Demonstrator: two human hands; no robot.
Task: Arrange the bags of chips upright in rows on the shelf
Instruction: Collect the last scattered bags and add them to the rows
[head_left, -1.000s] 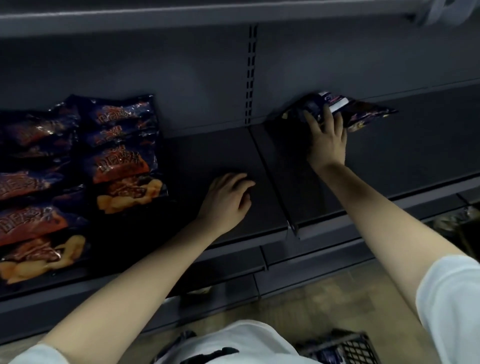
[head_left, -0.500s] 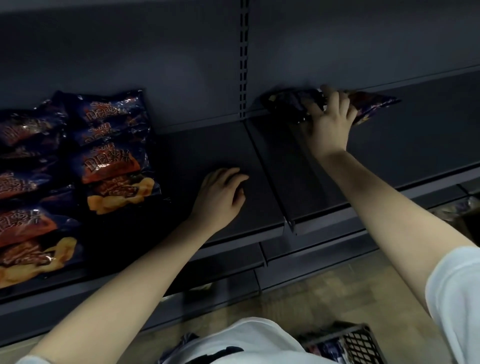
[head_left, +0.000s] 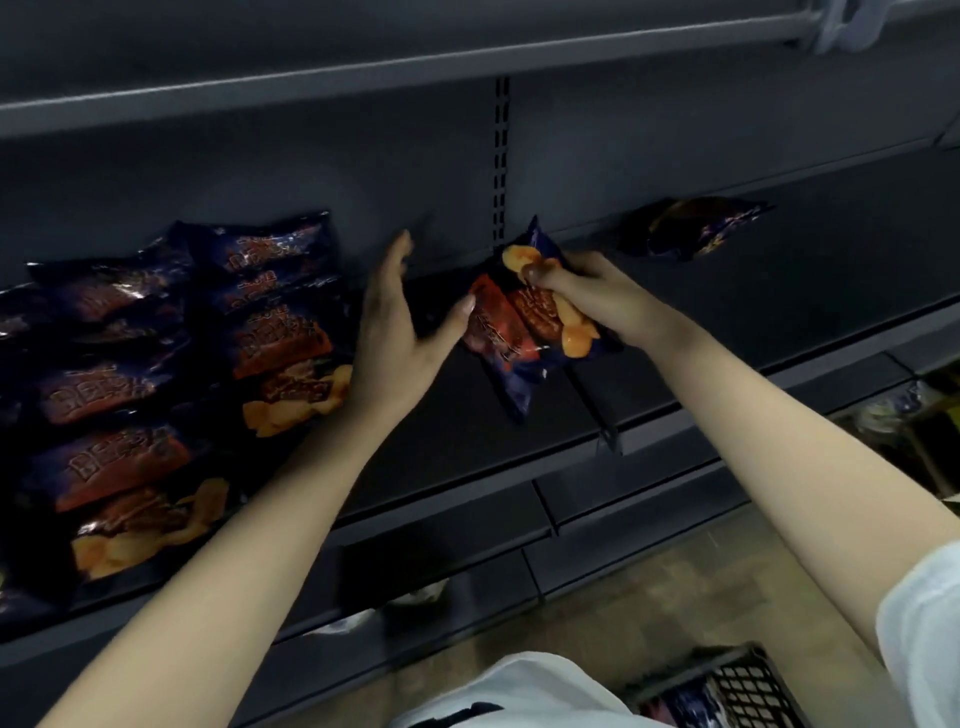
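My right hand grips a chip bag by one end, fingers curled round it, with the bag tilted over the shelf. My left hand is spread wide just left of that bag, thumb tip at its edge; can't tell if touching. Rows of bags sit just left of my left hand, and one loose bag lies further back, right of my right hand.

Black plastic lattice crate far below the right hand grip, slightly right. Tan wood-look floor below the grip, above the crate. White cloth garment straight below the grip, left of the crate. Pale grey plastic clip high above-right of the grip. Blurred yellowish packaged goods lower right of the grip; contents unclear.
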